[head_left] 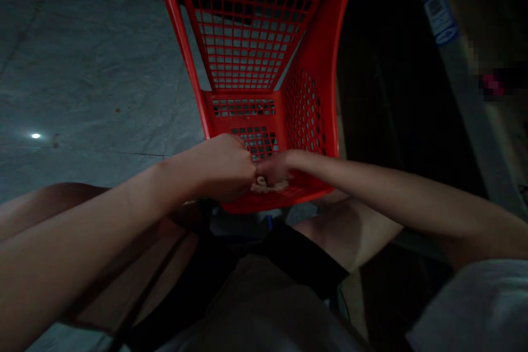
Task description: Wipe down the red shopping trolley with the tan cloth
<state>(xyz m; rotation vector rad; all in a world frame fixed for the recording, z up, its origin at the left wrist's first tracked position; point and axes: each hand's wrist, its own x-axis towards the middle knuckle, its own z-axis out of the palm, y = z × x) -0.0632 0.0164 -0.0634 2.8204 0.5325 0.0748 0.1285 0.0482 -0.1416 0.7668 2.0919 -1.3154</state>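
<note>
A red plastic shopping basket [313, 99] with grid walls is in front of me, between my bent legs. My left hand [229, 168] is closed in a fist over the near edge of the basket, its fingertips hidden. My right hand [275, 168] comes in from the other side and meets it, fingers bent down and somewhat blurred. Just under the right fingers shows a small beige, crinkled piece [270, 184], inside the near wall; I cannot tell exactly what it is. Both hands appear to grip at this spot.
Grey tiled floor [103, 66] stretches off to the left, with a bright light reflection. On the right, a cardboard-coloured surface carries a blue and white label [441, 17], beside a dark gap. The light is dim.
</note>
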